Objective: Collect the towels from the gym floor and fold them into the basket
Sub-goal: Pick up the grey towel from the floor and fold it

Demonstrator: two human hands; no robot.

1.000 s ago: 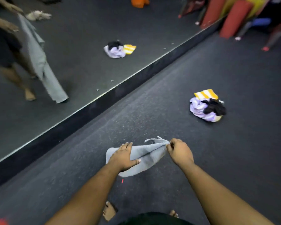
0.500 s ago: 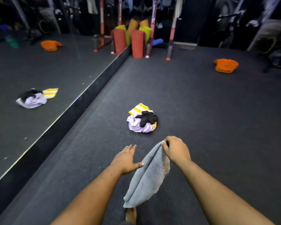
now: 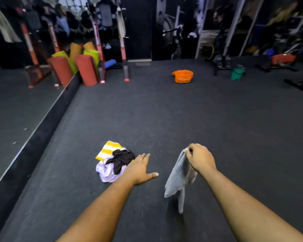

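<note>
Grey towel (image 3: 179,179) hangs limp from the right hand (image 3: 200,159), pinched at one corner; the left hand (image 3: 138,169) is spread and empty above the floor pile (image 3: 113,162). The orange basket (image 3: 182,76) sits well apart, so a one-corner pinch may slip or let the cloth drag.

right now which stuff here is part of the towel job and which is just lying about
Part of the job:
- grey towel, gripped by the right hand
- pile of towels on the floor, by the open left hand
- orange basket, far across the floor

Just lying about:
- green bucket
- foam rollers by the mirror
</note>
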